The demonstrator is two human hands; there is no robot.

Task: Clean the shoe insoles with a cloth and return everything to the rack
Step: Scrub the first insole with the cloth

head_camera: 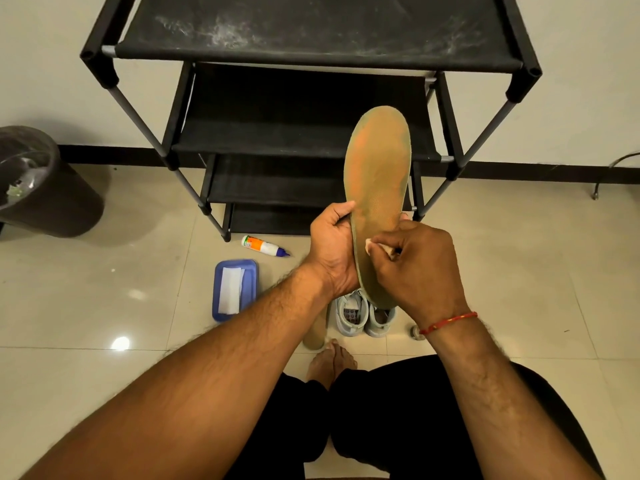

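Observation:
A worn orange-tan insole (379, 181) stands upright in front of the black shoe rack (311, 109). My left hand (332, 247) grips its left edge near the heel, thumb on the front. My right hand (422, 265) pinches a small white cloth (375, 247) against the insole's lower part. Below my hands a pair of pale grey shoes (363, 315) sits on the floor. A second tan insole (314, 336) lies to their left, partly hidden by my left forearm.
A blue tray (251, 271) holding a white folded cloth (230, 289) lies on the tiled floor at left, with a small glue-type bottle (265, 246) beyond it. A dark bin (41, 181) stands far left. My bare foot (330, 362) is near the shoes.

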